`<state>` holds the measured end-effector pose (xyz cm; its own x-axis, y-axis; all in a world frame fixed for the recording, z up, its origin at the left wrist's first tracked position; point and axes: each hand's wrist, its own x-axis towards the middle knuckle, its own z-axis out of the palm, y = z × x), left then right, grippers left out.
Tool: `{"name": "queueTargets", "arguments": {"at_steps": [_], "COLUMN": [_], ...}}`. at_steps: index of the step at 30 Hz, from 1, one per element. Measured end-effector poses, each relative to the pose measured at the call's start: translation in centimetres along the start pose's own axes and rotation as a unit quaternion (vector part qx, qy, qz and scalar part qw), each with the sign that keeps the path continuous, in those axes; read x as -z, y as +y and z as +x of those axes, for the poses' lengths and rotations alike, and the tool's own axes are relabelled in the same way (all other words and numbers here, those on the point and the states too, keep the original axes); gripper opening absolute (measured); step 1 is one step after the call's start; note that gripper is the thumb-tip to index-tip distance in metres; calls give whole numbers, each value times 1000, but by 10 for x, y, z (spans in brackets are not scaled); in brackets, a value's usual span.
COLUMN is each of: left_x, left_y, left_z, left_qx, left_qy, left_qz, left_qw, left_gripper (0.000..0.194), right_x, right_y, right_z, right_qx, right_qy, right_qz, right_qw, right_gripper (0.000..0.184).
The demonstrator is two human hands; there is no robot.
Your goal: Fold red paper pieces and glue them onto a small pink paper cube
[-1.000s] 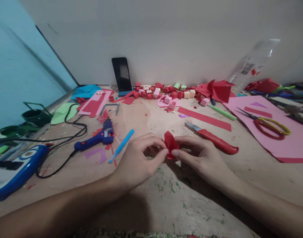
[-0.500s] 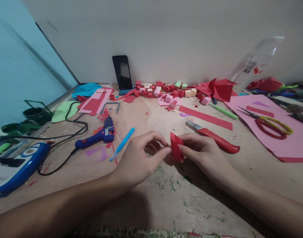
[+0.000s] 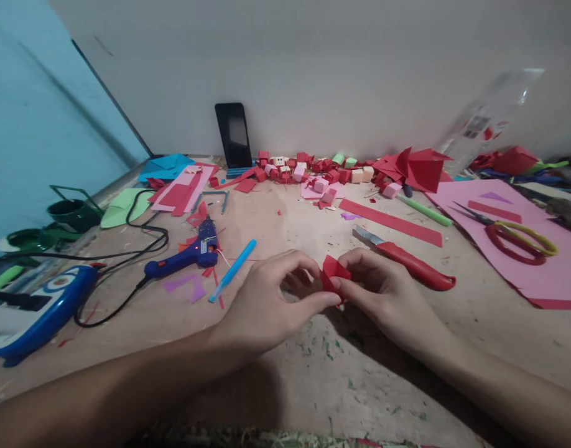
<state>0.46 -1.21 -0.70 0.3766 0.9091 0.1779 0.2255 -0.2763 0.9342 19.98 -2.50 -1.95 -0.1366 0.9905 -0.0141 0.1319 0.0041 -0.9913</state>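
Note:
A small folded piece of red paper (image 3: 334,270) is held just above the table, between both hands. My right hand (image 3: 390,289) pinches it from the right with thumb and fingers. From the left, my left hand (image 3: 276,295) closes on its other side, thumb reaching along the lower edge and fingertips partly hidden behind the paper. Close to my right hand lies a red-handled knife (image 3: 413,264). A blue pen-like stick (image 3: 233,270) rests left of my left hand, beside a blue hot glue gun (image 3: 187,258) with a red light on.
Several small paper cubes (image 3: 320,185) line the wall near a leaning phone (image 3: 233,135). Scissors (image 3: 514,239) lie on pink paper (image 3: 495,280) at right. A red paper strip (image 3: 390,222) lies ahead; the glue gun's black cord (image 3: 122,311) loops across the left.
The red paper has turned and its folded faces now open toward me. My left thumb has moved right along its lower edge, bringing the hands closer together.

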Motion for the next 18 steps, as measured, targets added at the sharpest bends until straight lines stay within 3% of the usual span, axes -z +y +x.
{"name": "queueTargets", "arguments": {"at_steps": [4,9,15,18], "left_x": [1,1,-1,-1], "left_y": [0,0,0,-1], "left_z": [0,0,-1,0], "left_qx": [-1,0,10,16], "left_qy": [-6,-30,-9,-4], "left_qz": [-11,-17,-1,3], "left_qw": [1000,999,1000,1000], "left_gripper": [3,4,17,14], "right_x": [-5,-6,-4,-4], "right_y": [-2,-4,-5,-5], "right_z": [-3,-3,-1,-1], "right_qx": [0,17,35,30], "right_qy": [-3,-29,8,13], "right_qz": [14,-5,-31,-31], "right_qw": [1000,999,999,999], "right_gripper": [15,9,10,11]}}
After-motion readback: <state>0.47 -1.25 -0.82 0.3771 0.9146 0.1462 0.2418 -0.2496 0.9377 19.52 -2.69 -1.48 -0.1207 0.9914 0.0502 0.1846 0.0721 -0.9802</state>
